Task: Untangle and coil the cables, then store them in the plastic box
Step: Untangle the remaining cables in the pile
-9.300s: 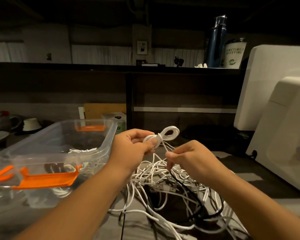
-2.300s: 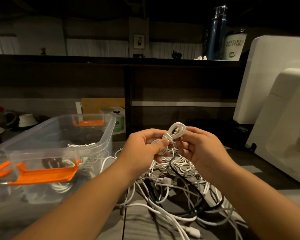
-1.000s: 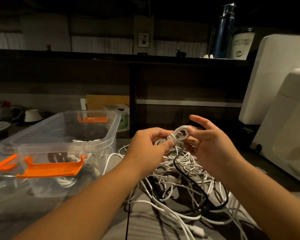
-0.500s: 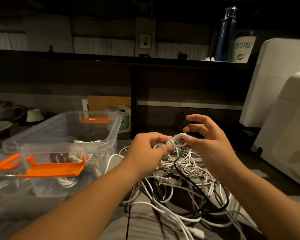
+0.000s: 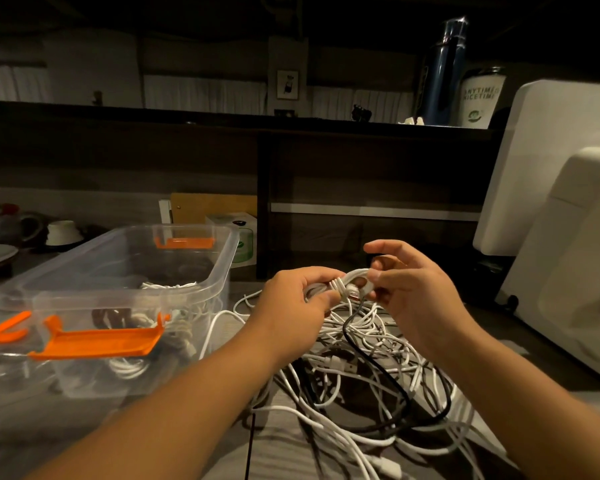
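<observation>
The box by the counter's left edge was clear, glossy plastic, with matt orange plastic latches. The coiled cable and the loose cables had smooth white sheathing with a slight sheen; the black cable looked matt. The counter showed matt grey wood grain.

One readable label, upper right of the frame
A white cup on the shelf bears "ANYTIME NICETIME"; its green logo below is too small to read.
</observation>
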The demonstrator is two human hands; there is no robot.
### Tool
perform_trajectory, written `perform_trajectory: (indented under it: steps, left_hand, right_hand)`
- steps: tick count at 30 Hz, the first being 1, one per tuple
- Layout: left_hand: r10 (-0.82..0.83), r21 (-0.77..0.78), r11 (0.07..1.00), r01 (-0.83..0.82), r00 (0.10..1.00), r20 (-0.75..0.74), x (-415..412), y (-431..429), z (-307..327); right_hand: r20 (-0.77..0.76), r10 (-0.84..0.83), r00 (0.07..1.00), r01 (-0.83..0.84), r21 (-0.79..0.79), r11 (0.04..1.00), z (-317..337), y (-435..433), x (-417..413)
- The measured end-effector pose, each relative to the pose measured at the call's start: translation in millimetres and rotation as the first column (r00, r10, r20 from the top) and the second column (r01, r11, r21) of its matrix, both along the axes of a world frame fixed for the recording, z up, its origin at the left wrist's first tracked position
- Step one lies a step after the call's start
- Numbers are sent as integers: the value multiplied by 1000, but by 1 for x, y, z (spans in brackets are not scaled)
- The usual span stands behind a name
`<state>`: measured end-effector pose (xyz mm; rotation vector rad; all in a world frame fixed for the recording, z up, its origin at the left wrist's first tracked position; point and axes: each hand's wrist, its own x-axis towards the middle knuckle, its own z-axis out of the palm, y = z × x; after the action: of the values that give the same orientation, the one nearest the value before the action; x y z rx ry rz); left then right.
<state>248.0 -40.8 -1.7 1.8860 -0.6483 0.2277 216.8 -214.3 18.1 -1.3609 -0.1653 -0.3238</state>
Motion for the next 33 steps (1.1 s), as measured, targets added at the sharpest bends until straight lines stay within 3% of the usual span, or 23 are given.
perform_trajectory:
  steps: [6, 10, 13, 23, 28, 33]
  left_hand:
    - [103, -21, 995, -102, 989, 101, 5, 4, 0]
    - [106, 48, 992, -116, 978, 177, 4, 4, -2]
    - [115, 60, 990, -130, 972, 203, 2, 2, -4]
    - [96, -49, 995, -91, 989, 113, -4, 0, -2]
    - [5, -34, 999, -5, 1000, -12, -5, -1, 0]
    - [-42, -36, 999, 40, 998, -53, -3, 1, 0]
  right_hand:
    - [-74, -10, 997, 3, -92, 996, -6, 8, 0]
    - [-251, 206, 946, -203, 39, 978, -4, 11, -4]
    - [-298, 245, 922, -235, 72, 969, -5, 8, -4]
    - [-304, 284, 909, -343, -159, 926, 4, 3, -11]
    - [-192, 40, 981, -119, -418, 901, -9, 6, -4]
    - [77, -164, 984, 175, -634, 754, -15, 9, -1]
